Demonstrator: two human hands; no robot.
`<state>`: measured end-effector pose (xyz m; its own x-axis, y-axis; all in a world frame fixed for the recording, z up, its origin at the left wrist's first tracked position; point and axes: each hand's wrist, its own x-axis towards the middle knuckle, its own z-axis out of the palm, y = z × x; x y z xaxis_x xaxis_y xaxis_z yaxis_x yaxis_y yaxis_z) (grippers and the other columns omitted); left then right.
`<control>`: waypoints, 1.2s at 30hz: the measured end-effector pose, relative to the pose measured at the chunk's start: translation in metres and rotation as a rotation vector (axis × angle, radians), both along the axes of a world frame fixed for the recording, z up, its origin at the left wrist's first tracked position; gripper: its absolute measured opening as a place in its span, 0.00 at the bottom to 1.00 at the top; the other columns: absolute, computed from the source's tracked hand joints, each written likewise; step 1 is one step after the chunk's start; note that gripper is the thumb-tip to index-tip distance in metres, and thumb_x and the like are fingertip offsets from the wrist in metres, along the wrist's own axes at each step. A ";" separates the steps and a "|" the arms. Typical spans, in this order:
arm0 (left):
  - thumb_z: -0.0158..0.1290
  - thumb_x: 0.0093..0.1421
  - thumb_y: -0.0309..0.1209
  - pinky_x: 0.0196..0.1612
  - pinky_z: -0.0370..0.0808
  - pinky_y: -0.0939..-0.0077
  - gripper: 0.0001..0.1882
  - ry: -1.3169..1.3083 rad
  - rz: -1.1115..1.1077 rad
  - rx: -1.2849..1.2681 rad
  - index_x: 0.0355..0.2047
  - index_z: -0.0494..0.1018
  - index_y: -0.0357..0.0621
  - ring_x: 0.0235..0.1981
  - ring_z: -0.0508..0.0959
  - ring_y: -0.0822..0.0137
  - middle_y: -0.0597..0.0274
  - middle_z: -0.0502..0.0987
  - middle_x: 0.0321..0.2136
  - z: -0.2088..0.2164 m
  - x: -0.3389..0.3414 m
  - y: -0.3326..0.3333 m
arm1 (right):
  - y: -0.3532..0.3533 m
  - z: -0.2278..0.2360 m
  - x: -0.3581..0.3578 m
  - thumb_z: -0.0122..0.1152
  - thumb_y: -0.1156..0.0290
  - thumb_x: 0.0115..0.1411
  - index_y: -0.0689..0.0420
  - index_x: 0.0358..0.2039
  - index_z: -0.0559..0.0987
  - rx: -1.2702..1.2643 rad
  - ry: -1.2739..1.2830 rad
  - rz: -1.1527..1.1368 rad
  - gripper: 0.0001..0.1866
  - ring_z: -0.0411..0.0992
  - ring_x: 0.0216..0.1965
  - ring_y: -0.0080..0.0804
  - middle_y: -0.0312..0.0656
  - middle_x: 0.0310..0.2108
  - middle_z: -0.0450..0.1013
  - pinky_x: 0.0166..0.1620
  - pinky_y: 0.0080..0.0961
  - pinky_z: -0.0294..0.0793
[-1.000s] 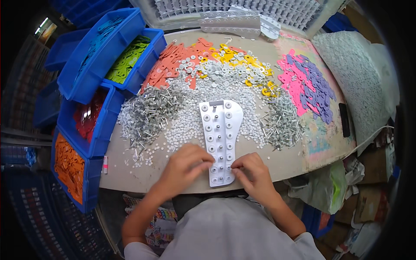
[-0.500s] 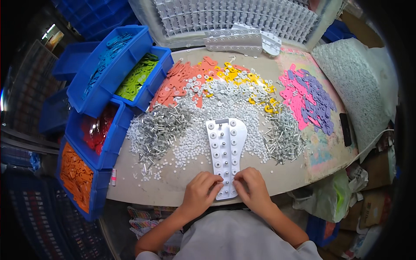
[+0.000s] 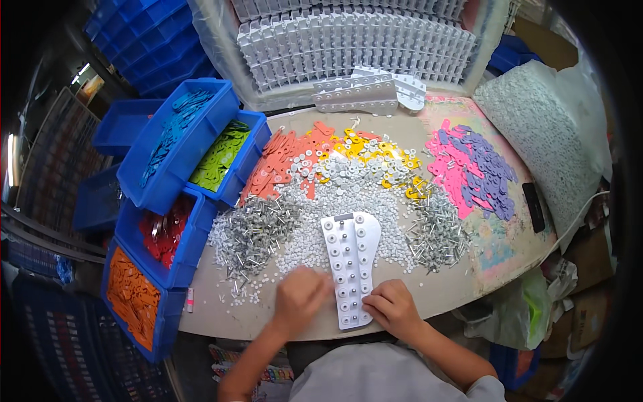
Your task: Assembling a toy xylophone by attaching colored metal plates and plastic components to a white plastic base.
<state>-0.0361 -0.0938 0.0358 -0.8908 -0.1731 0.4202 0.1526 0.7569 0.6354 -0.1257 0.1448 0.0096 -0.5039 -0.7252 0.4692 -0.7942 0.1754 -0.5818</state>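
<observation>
Now, lower centre, my left hand [image 3: 299,299] curled beside the white perforated plate [image 3: 351,268], right hand [image 3: 392,309] fingers pinching its lower edge, tabletop [image 3: 462,288] strewn with nails [image 3: 251,234].

beige worktable [image 3: 462,295], stacked blue bins [image 3: 144,30] behind, dim surroundings

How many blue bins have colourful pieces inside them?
4, all on the left: teal pieces bin, green pieces bin, red pieces bin, orange pieces bin. More blue bins beyond may hide some.
</observation>
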 end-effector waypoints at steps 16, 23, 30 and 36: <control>0.62 0.59 0.27 0.45 0.76 0.57 0.08 -0.112 0.153 -0.423 0.40 0.82 0.45 0.44 0.79 0.53 0.58 0.80 0.36 -0.034 -0.188 -0.126 | 0.010 -0.006 0.000 0.65 0.69 0.64 0.61 0.36 0.81 -0.163 -0.105 -0.192 0.08 0.72 0.32 0.47 0.46 0.30 0.74 0.38 0.41 0.70; 0.63 0.57 0.26 0.42 0.76 0.56 0.06 -0.050 0.188 -0.415 0.35 0.78 0.42 0.41 0.80 0.53 0.57 0.80 0.34 -0.030 -0.181 -0.126 | 0.006 -0.004 -0.001 0.63 0.76 0.62 0.62 0.35 0.81 -0.155 -0.136 -0.188 0.03 0.71 0.31 0.47 0.46 0.29 0.74 0.36 0.40 0.69; 0.61 0.60 0.26 0.40 0.77 0.60 0.04 -0.031 0.291 -0.310 0.35 0.78 0.41 0.37 0.82 0.53 0.56 0.82 0.33 -0.012 -0.150 -0.125 | 0.005 -0.006 -0.002 0.65 0.77 0.61 0.62 0.35 0.81 -0.201 -0.141 -0.215 0.03 0.72 0.30 0.47 0.46 0.28 0.74 0.37 0.40 0.70; 0.63 0.60 0.28 0.43 0.76 0.59 0.05 -0.060 0.244 -0.279 0.36 0.81 0.42 0.40 0.81 0.53 0.58 0.82 0.35 -0.018 -0.165 -0.146 | 0.004 -0.004 -0.002 0.64 0.77 0.62 0.62 0.35 0.81 -0.185 -0.177 -0.232 0.03 0.72 0.30 0.46 0.45 0.28 0.74 0.36 0.40 0.70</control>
